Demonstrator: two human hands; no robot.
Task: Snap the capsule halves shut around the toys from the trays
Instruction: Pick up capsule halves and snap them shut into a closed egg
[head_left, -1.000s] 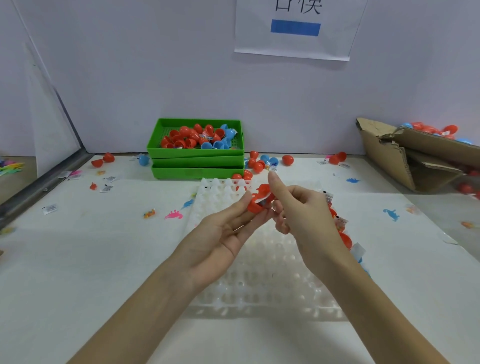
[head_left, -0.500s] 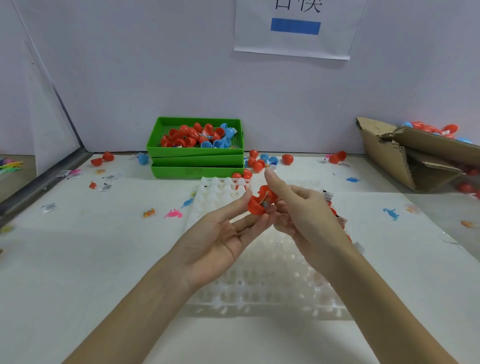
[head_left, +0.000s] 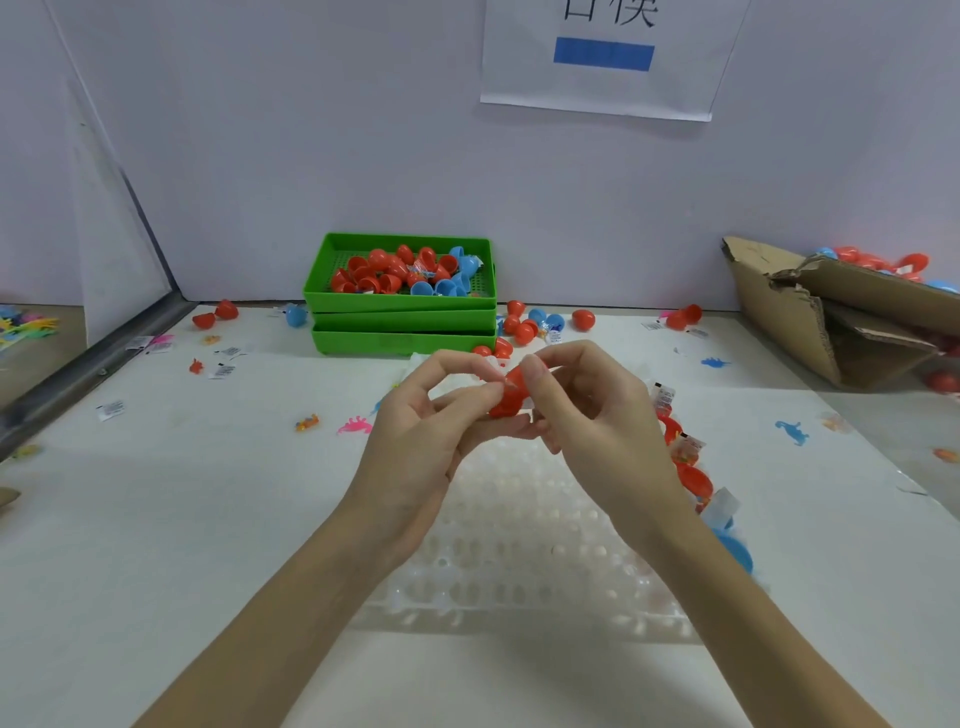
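A red capsule (head_left: 510, 397) sits between my two hands above the white dimpled tray (head_left: 524, 525). My left hand (head_left: 415, 431) cradles it from below and pinches it with curled fingers. My right hand (head_left: 592, 415) curls over it from the right, thumb pressed on its top. A bit of clear wrapper shows at the capsule's upper edge. Whether the halves are closed is hidden by my fingers.
Stacked green trays (head_left: 402, 304) at the back hold red and blue capsule halves. Loose capsules (head_left: 530, 325) lie beside them. More capsule pieces and packets (head_left: 691, 467) lie right of my right wrist. A torn cardboard box (head_left: 831, 317) stands at the right. Small toys (head_left: 355, 426) dot the table.
My left fingers, which lay straight under the capsule, have curled up around it. My right hand has closed over the capsule's top. Both hands sit slightly nearer the green trays.
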